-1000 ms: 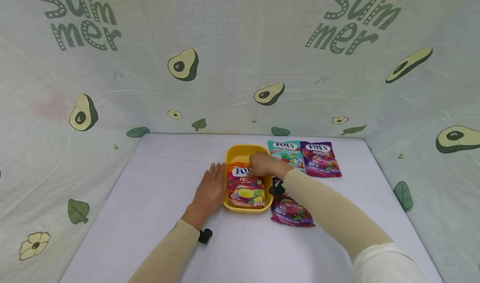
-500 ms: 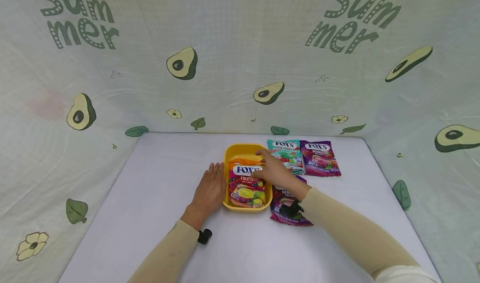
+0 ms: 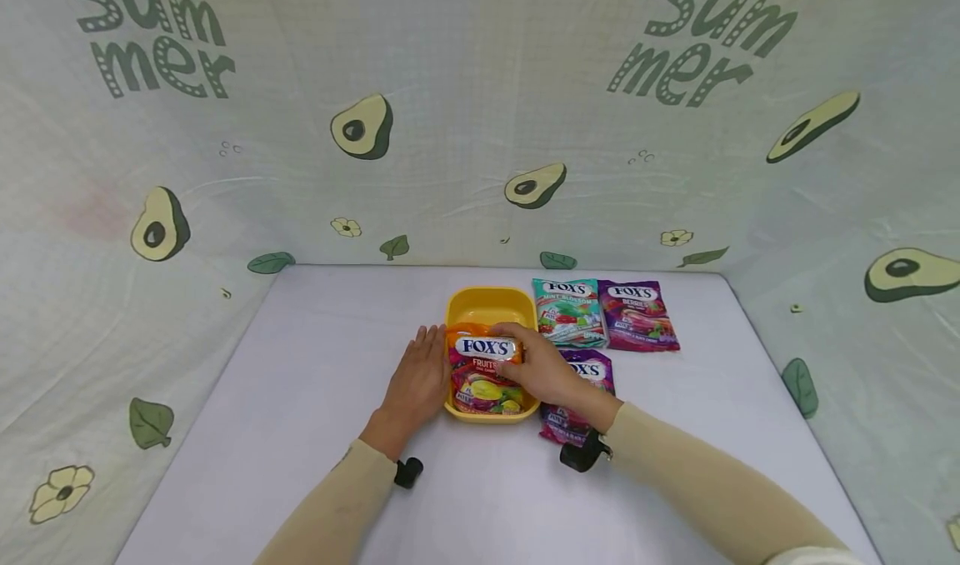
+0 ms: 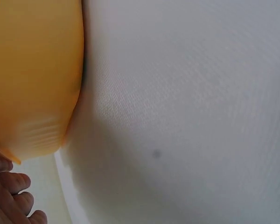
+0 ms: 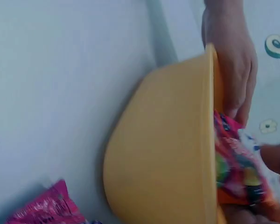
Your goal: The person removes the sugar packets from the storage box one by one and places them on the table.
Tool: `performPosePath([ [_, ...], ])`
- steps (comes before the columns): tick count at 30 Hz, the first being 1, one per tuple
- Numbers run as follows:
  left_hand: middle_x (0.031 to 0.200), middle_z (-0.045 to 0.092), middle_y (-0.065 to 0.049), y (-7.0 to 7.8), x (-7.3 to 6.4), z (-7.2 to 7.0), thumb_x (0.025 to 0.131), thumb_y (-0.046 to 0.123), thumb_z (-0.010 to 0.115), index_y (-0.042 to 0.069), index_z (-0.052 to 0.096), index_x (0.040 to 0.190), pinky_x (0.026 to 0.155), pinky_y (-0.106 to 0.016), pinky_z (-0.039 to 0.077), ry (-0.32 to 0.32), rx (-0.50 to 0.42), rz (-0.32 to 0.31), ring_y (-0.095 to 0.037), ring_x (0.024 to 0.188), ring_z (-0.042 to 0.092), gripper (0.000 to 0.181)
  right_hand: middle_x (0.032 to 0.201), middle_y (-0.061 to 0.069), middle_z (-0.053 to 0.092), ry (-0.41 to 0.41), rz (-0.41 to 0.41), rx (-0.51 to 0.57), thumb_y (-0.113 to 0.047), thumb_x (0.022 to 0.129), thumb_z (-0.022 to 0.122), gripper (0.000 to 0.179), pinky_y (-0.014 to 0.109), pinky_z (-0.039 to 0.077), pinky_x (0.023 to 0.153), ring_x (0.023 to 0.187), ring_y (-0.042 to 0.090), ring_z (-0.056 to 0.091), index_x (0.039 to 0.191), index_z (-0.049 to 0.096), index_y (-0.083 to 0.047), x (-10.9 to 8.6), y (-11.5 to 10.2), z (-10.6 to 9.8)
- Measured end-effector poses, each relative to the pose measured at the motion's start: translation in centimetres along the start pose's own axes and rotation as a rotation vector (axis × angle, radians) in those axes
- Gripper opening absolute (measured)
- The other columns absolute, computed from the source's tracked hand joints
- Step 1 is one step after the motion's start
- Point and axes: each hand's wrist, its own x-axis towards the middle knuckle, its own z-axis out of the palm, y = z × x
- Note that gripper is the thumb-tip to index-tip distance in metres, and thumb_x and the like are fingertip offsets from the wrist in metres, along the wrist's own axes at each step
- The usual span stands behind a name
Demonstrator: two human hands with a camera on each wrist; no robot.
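A yellow plastic basket (image 3: 491,300) stands on the white table, with an orange-and-red candy bag (image 3: 483,373) marked Fruits in its front part. My right hand (image 3: 546,369) grips the top right part of this bag, thumb on its front and fingers behind. In the right wrist view the bag (image 5: 238,163) rises above the rim of the basket (image 5: 163,144). With straight fingers my left hand (image 3: 418,377) lies against the basket's left side. In the left wrist view its fingertips (image 4: 23,200) show beside the basket (image 4: 37,79).
Right of the basket lie a teal Mint Blossom candy bag (image 3: 572,311) and a purple Berries candy bag (image 3: 639,315) side by side. Another purple candy bag (image 3: 592,369) lies nearer, partly under my right wrist. A printed cloth (image 3: 450,132) hangs behind the table.
My right hand drew back from the basket's upper part, then took hold of the Fruits candy bag and shifted it slightly left and up. My left hand stayed at the basket's side.
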Motion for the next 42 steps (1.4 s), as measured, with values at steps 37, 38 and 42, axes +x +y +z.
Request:
performPosePath([
  [37,0.171,0.032,-0.020,-0.1,0.0,-0.3,0.113,0.028,0.042,0.000,0.028,0.165,0.131,-0.052,0.025,0.032,0.038,0.038,-0.035,0.162,0.025,0.061,0.156,0.013,0.053,0.297,-0.052,0.106,-0.015,0.108,0.060,0.045,0.055,0.055,0.108,0.135,0.039,0.059,0.151,0.053,-0.026,0.6,2.0,-3.3],
  [38,0.171,0.031,-0.020,-0.1,0.0,-0.4,0.114,0.028,0.042,0.000,0.028,0.166,0.131,-0.052,0.025,0.029,0.044,0.040,-0.035,0.162,0.024,0.061,0.156,0.013,0.053,0.302,-0.059,0.116,-0.015,0.108,0.060,0.044,0.055,0.055,0.108,0.135,0.040,0.059,0.151,0.053,-0.025,0.5,2.2,-3.8],
  [42,0.171,0.031,-0.019,-0.2,0.1,-0.6,0.113,0.028,0.043,-0.001,0.028,0.165,0.131,-0.053,0.024,0.022,0.059,0.051,-0.035,0.162,0.024,0.061,0.154,0.014,0.054,0.322,-0.071,0.154,-0.012,0.108,0.058,0.042,0.054,0.056,0.107,0.132,0.040,0.060,0.149,0.056,-0.021,-0.2,2.9,-5.9],
])
